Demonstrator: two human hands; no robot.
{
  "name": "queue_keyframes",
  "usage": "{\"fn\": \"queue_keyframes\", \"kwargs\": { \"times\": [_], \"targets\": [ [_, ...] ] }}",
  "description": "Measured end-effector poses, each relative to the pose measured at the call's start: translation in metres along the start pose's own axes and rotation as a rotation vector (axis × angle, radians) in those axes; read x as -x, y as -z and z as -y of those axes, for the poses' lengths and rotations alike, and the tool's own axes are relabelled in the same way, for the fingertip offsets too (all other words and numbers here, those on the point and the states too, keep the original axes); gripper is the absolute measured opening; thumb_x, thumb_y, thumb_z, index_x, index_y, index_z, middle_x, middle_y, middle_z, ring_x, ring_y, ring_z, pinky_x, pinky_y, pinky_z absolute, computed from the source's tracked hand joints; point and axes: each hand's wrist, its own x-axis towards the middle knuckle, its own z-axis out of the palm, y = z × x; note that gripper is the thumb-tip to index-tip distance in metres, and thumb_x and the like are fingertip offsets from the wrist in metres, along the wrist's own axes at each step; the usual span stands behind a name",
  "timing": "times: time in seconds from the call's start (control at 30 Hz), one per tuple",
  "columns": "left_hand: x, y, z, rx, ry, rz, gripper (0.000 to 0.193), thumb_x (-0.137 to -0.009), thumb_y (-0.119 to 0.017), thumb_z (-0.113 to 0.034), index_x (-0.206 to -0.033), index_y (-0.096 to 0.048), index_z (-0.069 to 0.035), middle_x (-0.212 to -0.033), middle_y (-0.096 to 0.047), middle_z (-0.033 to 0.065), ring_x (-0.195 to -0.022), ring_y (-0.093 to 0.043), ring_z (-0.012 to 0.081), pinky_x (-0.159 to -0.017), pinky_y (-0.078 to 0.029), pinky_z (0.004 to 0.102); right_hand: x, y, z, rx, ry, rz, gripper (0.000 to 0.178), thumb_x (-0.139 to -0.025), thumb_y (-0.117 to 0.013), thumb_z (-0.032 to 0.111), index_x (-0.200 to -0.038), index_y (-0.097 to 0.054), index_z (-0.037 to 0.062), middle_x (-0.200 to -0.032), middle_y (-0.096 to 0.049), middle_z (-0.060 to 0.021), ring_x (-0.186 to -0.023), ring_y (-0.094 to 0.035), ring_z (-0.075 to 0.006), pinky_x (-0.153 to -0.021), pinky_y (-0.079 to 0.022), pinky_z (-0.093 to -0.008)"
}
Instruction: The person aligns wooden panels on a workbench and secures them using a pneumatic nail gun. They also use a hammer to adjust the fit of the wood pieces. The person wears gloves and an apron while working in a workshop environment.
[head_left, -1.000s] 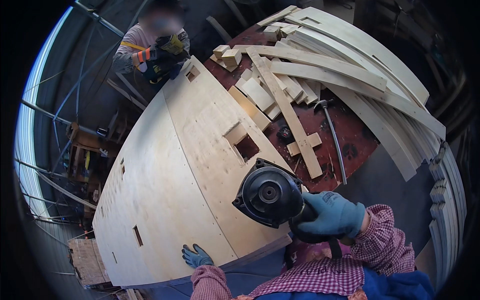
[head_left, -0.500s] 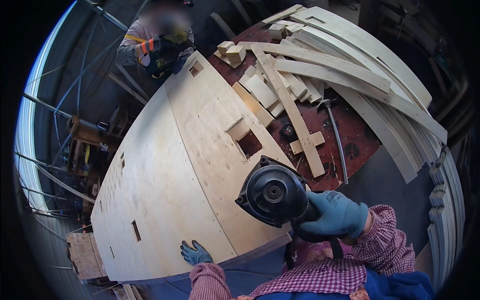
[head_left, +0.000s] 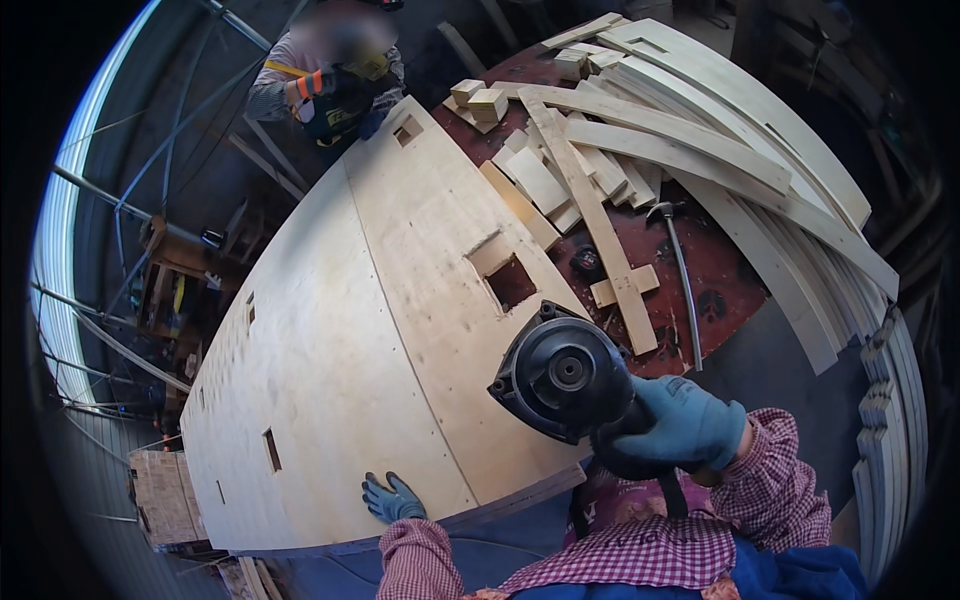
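A black nail gun (head_left: pixel 568 372) is in my right hand (head_left: pixel 688 425), gloved in blue and closed round its handle. Its round-capped head sits over the near right part of a big pale plywood panel (head_left: pixel 330 330); whether its nose touches the wood is hidden beneath it. My left hand (head_left: pixel 393 498), also gloved, lies flat near the panel's front edge, fingers spread. A seam lined with small fastener marks runs lengthwise between the two hands. A square cut-out (head_left: pixel 511 284) lies just beyond the nail gun.
A co-worker (head_left: pixel 335 85) stands at the panel's far end, holding a yellow and black tool. Right of the panel, a dark red board (head_left: pixel 735 300) bears a hammer (head_left: pixel 680 270), a tape measure (head_left: pixel 585 260) and wood blocks. Long wooden strips (head_left: pixel 790 240) are heaped at the right.
The view has shifted slightly, moving the scene a little rightward. The nail gun has moved slightly right and away from me. My left hand stays flat on the panel.
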Motion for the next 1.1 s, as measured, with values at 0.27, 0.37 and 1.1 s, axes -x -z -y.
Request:
{"fn": "queue_keyframes", "kwargs": {
  "times": [0.27,0.37,1.1],
  "targets": [
    [-0.001,-0.006,0.003,-0.015,0.004,-0.025,0.056,-0.095,-0.044,-0.044,-0.142,-0.035,-0.015,-0.146,-0.036,0.0150,-0.134,-0.033,0.0347,-0.111,-0.024,0.0472,-0.003,0.001,0.000,0.014,0.001,0.016,0.058,-0.075,-0.065,0.037,-0.122,-0.051,0.0058,-0.092,-0.064,-0.0208,-0.084,-0.064,-0.0356,-0.079,-0.050,-0.0419],
    [0.000,-0.004,0.001,-0.012,-0.009,-0.034,0.055,-0.095,-0.044,-0.044,-0.141,-0.037,-0.015,-0.145,-0.038,0.0136,-0.134,-0.034,0.0336,-0.111,-0.025,0.0466,-0.002,0.003,0.002,0.015,-0.014,0.010,0.057,-0.074,-0.066,0.036,-0.121,-0.052,0.0059,-0.091,-0.065,-0.0206,-0.083,-0.065,-0.0354,-0.079,-0.050,-0.0415],
    [-0.003,-0.009,0.005,-0.005,0.010,-0.053,0.054,-0.093,-0.047,-0.043,-0.140,-0.040,-0.017,-0.145,-0.039,0.0115,-0.133,-0.034,0.0339,-0.110,-0.024,0.0478,-0.004,0.016,0.013,-0.092,-0.110,0.029,0.054,-0.076,-0.068,0.027,-0.122,-0.052,0.0034,-0.101,-0.066,-0.0185,-0.092,-0.066,-0.0298,-0.084,-0.050,-0.0372]
  ]
}}
